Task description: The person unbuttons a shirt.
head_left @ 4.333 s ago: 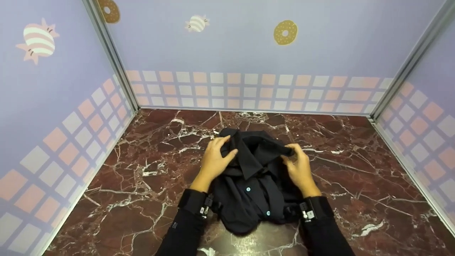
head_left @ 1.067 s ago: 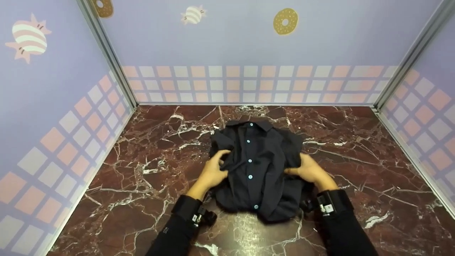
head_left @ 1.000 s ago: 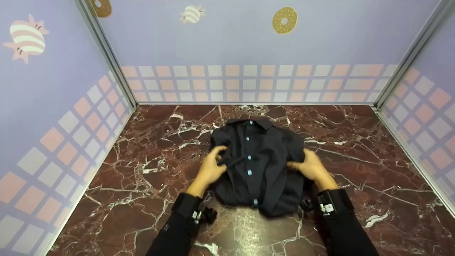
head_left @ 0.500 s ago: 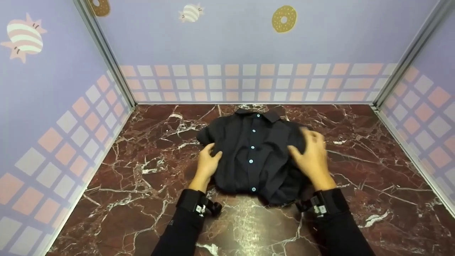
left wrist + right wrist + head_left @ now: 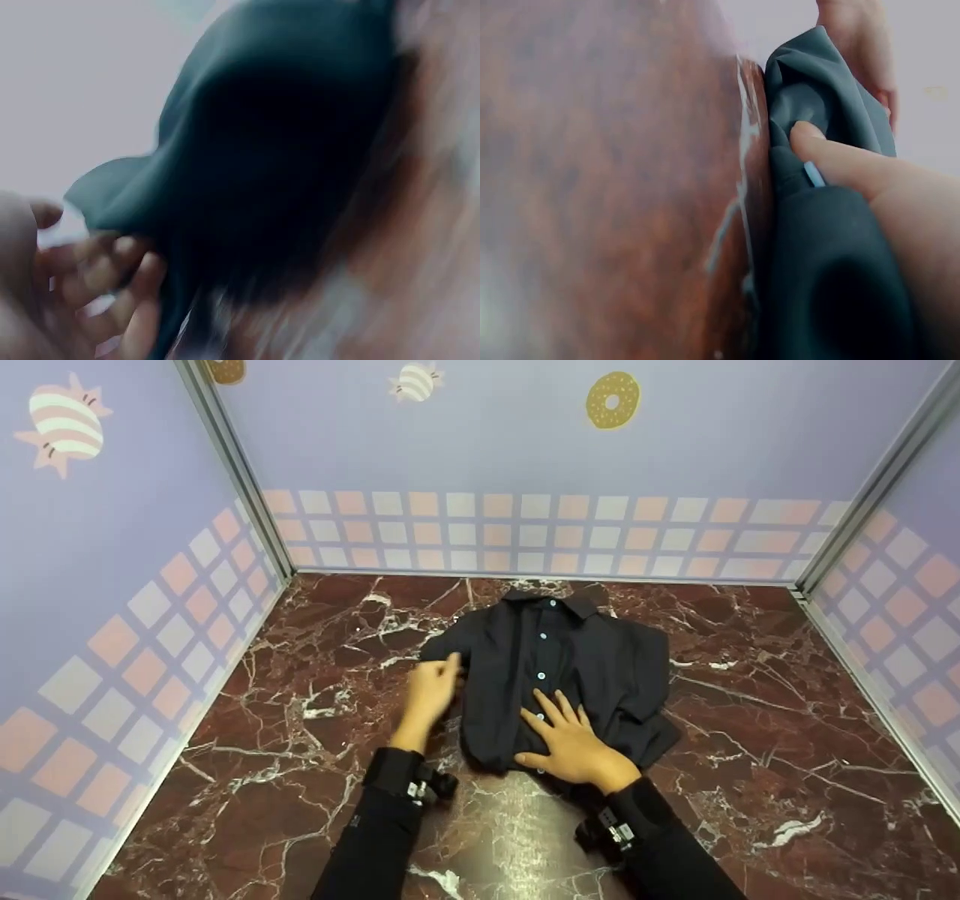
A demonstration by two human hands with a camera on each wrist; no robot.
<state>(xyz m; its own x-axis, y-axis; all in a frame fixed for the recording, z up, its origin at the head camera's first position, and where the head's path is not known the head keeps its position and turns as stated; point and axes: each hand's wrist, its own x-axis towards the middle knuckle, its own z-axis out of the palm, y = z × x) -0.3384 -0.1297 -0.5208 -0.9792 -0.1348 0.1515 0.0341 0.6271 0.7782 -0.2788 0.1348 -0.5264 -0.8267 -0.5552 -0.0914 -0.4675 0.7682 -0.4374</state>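
A black short-sleeved button-up shirt (image 5: 495,682) lies front up on the dark red marbled table (image 5: 300,765), its collar toward the back wall and light blue buttons running down the middle. My right hand (image 5: 574,746) rests spread on the lower front, over the button strip. In the right wrist view its thumb (image 5: 840,154) lies on the cloth beside a button. Beside the left sleeve is my left hand (image 5: 431,686), its fingers loosely bent. In the blurred left wrist view, the fingertips (image 5: 150,270) meet the edge of the cloth while the thumb stands apart.
A lilac back wall (image 5: 487,442) with pink and white squares closes off the far side. Similar side walls (image 5: 120,562) stand at left and right, joined by grey metal corner posts (image 5: 240,472).
The shirt has gone from bunched to spread out, collar toward the back. My right hand has moved from its right side onto the lower front; the right sleeve lies flatter. My left hand stays at the left side.
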